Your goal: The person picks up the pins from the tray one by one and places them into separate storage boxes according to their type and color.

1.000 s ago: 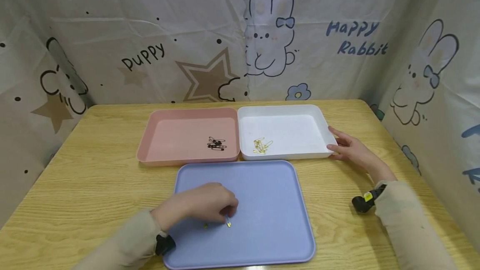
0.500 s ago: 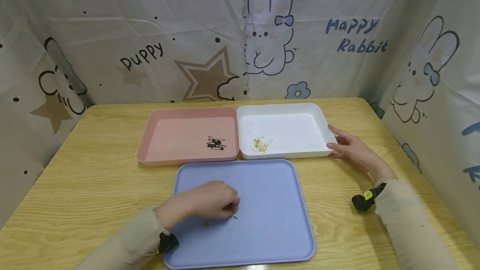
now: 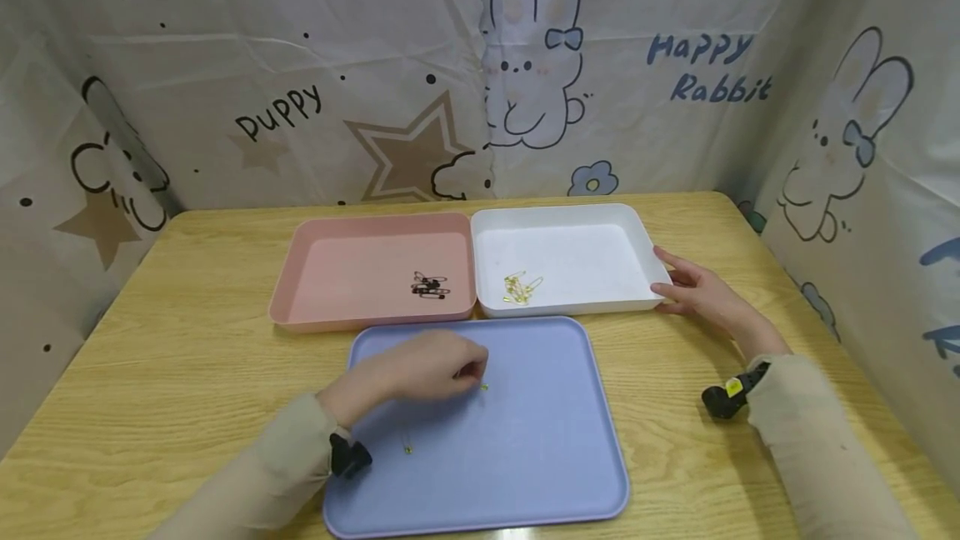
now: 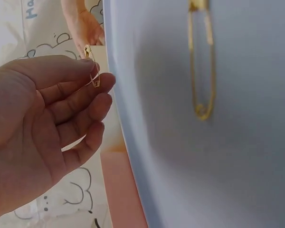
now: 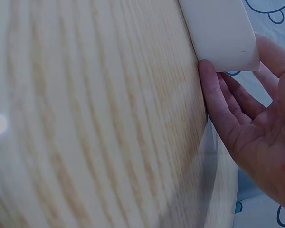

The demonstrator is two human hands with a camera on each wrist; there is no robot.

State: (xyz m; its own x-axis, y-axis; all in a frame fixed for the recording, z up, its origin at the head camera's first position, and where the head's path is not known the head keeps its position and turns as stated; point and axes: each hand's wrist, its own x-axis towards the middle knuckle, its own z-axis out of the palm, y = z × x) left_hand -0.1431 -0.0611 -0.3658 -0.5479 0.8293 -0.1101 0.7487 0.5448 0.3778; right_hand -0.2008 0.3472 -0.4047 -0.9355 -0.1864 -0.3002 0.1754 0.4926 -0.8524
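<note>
My left hand (image 3: pixel 438 365) pinches a gold safety pin (image 4: pixel 97 83) between thumb and fingers, above the blue tray (image 3: pixel 540 457). In the head view only the tip of that pin shows past the fingers. A second gold safety pin (image 3: pixel 407 449) lies on the blue tray, below the left wrist; the left wrist view has it up close. My right hand (image 3: pixel 701 297) touches the right end of the white tray (image 3: pixel 592 261), its thumb at the front corner and its fingers along the side. Several gold safety pins (image 3: pixel 517 290) lie in the white tray.
A pink tray (image 3: pixel 345 273) stands left of the white one, against it, with several black safety pins (image 3: pixel 430 290) near its right side. The blue tray lies in front of both on a wooden table (image 3: pixel 187 373). Printed cloth (image 3: pixel 405 40) hangs behind and at the sides.
The left hand has moved up the blue tray, away from the body, with the pinched safety pin. More of the pin lying on the tray is uncovered. My right hand stays at the white tray.
</note>
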